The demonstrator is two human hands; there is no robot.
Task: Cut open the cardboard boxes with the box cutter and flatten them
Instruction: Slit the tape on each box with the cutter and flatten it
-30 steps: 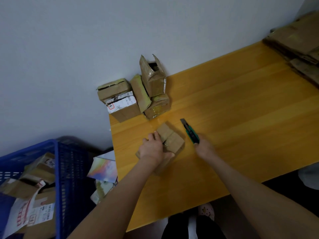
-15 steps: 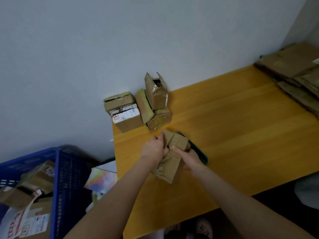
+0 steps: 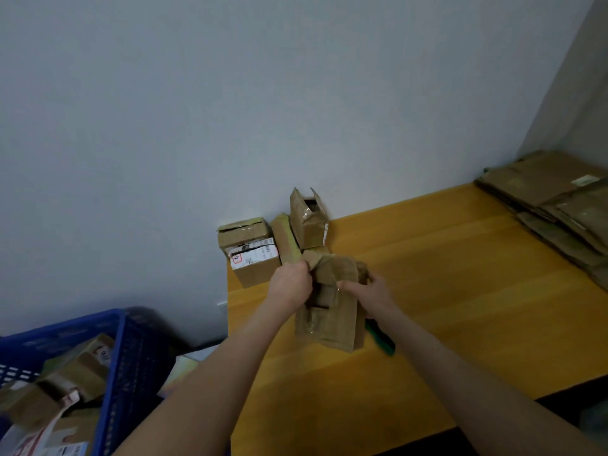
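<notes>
A small brown cardboard box [image 3: 339, 311], cut open with its flaps loose, is held up off the wooden table [image 3: 460, 291]. My left hand [image 3: 291, 283] grips its upper left flap. My right hand [image 3: 370, 291] grips its upper right side. The green box cutter [image 3: 381, 337] lies on the table behind the box's lower right corner, partly hidden by my right forearm. Neither hand touches it.
Several taped small boxes [image 3: 256, 255] stand stacked against the wall at the table's back left corner. A stack of flattened cardboard [image 3: 559, 205] lies at the far right. A blue crate [image 3: 118, 357] holding more boxes sits on the floor at the left.
My right hand let go of the box cutter, which now lies on the table, and took hold of the box. Both hands have lifted the box and pulled its flaps apart.
</notes>
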